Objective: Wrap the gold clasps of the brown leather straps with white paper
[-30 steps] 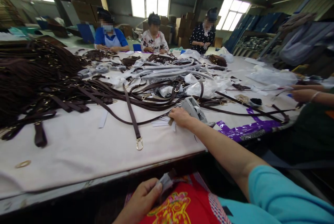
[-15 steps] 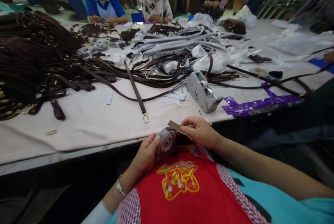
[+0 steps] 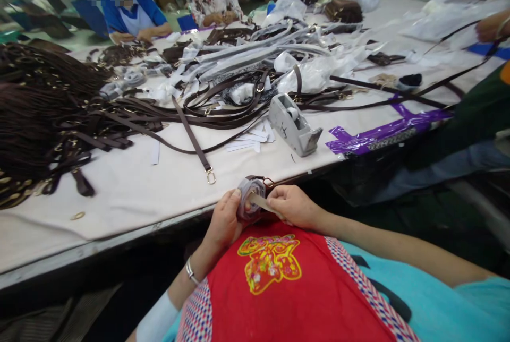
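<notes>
My left hand [image 3: 228, 215] grips a rolled-up strap [image 3: 250, 198] wrapped in a greyish see-through covering, held on edge just past the table's front edge. A metal clasp [image 3: 269, 182] on a dark end of strap sticks out at the roll's upper right. My right hand [image 3: 297, 206] pinches a short, flat, pale strip [image 3: 261, 202], which looks like tape. The strip's far end lies against the open face of the roll. Beyond the hands, a grey tape dispenser [image 3: 294, 125] stands on the table.
Dark brown straps [image 3: 35, 113] are heaped on the left. One strap with a metal hook [image 3: 211, 176] points towards me. White paper slips [image 3: 255, 136], plastic wrapping [image 3: 306, 74] and purple tape [image 3: 382, 132] lie on the table. Several people sit or stand around it; a co-worker's hand [image 3: 494, 27] is at right.
The strip in my right hand has swung down and left from above the roll onto its face. My left hand has turned the roll to face me more. The view has shifted slightly.
</notes>
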Tool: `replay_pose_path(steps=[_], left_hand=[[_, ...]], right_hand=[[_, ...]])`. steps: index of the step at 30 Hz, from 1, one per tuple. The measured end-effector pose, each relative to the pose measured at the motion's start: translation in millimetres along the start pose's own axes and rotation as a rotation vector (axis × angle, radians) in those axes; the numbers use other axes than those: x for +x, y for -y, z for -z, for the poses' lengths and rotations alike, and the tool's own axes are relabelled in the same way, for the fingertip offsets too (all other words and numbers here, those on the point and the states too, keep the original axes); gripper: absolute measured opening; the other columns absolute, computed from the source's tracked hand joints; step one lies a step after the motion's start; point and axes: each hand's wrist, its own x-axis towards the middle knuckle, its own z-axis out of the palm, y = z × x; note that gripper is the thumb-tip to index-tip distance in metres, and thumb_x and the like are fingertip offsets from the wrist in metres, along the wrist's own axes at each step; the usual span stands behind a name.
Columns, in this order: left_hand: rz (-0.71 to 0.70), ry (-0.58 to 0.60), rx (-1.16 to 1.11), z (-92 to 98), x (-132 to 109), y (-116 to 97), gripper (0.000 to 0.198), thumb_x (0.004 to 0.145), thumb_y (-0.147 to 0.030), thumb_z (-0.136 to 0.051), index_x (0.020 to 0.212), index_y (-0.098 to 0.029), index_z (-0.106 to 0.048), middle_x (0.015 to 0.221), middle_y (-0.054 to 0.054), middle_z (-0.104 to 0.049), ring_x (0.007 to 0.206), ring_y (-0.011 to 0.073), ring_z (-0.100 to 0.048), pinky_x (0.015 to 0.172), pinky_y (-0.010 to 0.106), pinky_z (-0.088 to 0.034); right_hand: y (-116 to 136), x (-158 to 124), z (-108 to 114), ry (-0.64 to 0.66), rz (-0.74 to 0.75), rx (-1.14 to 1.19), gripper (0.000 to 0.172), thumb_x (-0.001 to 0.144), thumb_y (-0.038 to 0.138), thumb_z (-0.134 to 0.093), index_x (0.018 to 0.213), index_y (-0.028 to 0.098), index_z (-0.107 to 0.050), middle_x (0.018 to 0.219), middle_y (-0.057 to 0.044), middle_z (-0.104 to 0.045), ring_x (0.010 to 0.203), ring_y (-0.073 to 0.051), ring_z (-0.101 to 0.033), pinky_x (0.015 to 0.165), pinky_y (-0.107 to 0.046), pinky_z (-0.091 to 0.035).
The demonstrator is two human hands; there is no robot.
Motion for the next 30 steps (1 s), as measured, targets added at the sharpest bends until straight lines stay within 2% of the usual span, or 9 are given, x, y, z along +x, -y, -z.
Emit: replay_pose_path(steps=[3,5,8,11,17,21,26,28,30], left_hand=[[0.033,0.015,-0.031,-1.0,-1,0,0.029,0.085,-0.043,-0.064,0.078,-0.017,-0.054,0.065,-0.003,-0.052,0.06,0.0113,-0.049,0.06,0.024,-0.045],[-0.008,-0.012,0.023,0.4,-1,1,0.028,0.085,-0.043,-0.066,0.082,-0.017,-0.055,0.065,-0.003,-0.054,0.06,0.011,-0.049,0.06,0.023,-0.044],[-0.058,-0.038,0.145,3.5,0,5,0.033,0.085,-0.047,-0.065,0.096,-0.016,-0.057,0.065,-0.004,-0.056,0.058,0.0103,-0.049,0.058,0.022,-0.042],[-0.082,-0.011,0.245,4.7,0,10,0.038,0.088,-0.048,-0.061,0.107,-0.015,-0.055,0.067,-0.003,-0.058,0.057,0.0091,-0.048,0.056,0.021,-0.039],[-0.163,0.03,0.443,6.4,-3,4,0.033,0.093,-0.047,-0.055,0.081,-0.017,-0.057,0.066,-0.003,-0.052,0.059,0.0092,-0.045,0.058,0.022,-0.038],[-0.154,0.016,0.535,9.1,-7,-3,0.034,0.094,-0.046,-0.053,0.079,-0.016,-0.057,0.068,-0.002,-0.052,0.06,0.0095,-0.044,0.058,0.022,-0.038],[-0.117,0.085,0.44,5.2,-8,-3,0.036,0.09,-0.049,-0.057,0.079,-0.016,-0.055,0.063,-0.004,-0.049,0.055,0.0085,-0.039,0.052,0.021,-0.033],[-0.113,0.078,0.434,5.8,-7,-2,0.036,0.09,-0.05,-0.057,0.078,-0.016,-0.055,0.063,-0.003,-0.049,0.056,0.0089,-0.04,0.053,0.022,-0.034],[-0.106,0.047,0.462,8.9,-6,-1,0.036,0.091,-0.049,-0.056,0.078,-0.015,-0.056,0.065,-0.002,-0.052,0.058,0.0098,-0.043,0.055,0.022,-0.036]], right_hand=[[-6,6,-3,-0.057,0.084,-0.04,0.011,0.077,0.022,-0.059,0.067,0.019,-0.055,0.041,0.007,-0.049,0.034,-0.007,-0.039,0.033,-0.018,-0.027],[-9,8,-3,-0.083,0.124,-0.064,0.011,0.077,0.023,-0.06,0.067,0.019,-0.055,0.043,0.007,-0.05,0.035,-0.008,-0.04,0.034,-0.019,-0.027],[-11,10,-4,-0.06,0.2,-0.073,0.013,0.078,0.026,-0.061,0.068,0.019,-0.055,0.044,0.006,-0.051,0.037,-0.007,-0.04,0.036,-0.019,-0.027],[-11,13,-10,-0.043,0.292,0.003,0.019,0.079,0.033,-0.064,0.072,0.018,-0.056,0.05,0.006,-0.053,0.041,-0.007,-0.041,0.039,-0.019,-0.029],[-15,17,-13,0.087,0.326,0.22,0.033,0.084,0.049,-0.063,0.088,0.017,-0.059,0.058,0.005,-0.056,0.042,-0.006,-0.041,0.04,-0.019,-0.03],[-23,14,-2,0.197,0.231,0.227,0.037,0.08,0.049,-0.069,0.092,0.015,-0.062,0.064,0.002,-0.062,0.043,-0.006,-0.042,0.041,-0.019,-0.03],[-23,9,1,0.15,0.188,0.154,0.039,0.077,0.052,-0.071,0.073,0.016,-0.056,0.051,0.006,-0.052,0.038,-0.005,-0.035,0.038,-0.019,-0.024],[-23,8,0,0.117,0.222,0.125,0.037,0.08,0.052,-0.067,0.079,0.016,-0.057,0.053,0.006,-0.052,0.039,-0.005,-0.035,0.039,-0.02,-0.026],[-24,6,1,0.103,0.313,0.055,0.032,0.086,0.047,-0.063,0.095,0.017,-0.059,0.059,0.005,-0.055,0.043,-0.008,-0.043,0.042,-0.02,-0.035]])
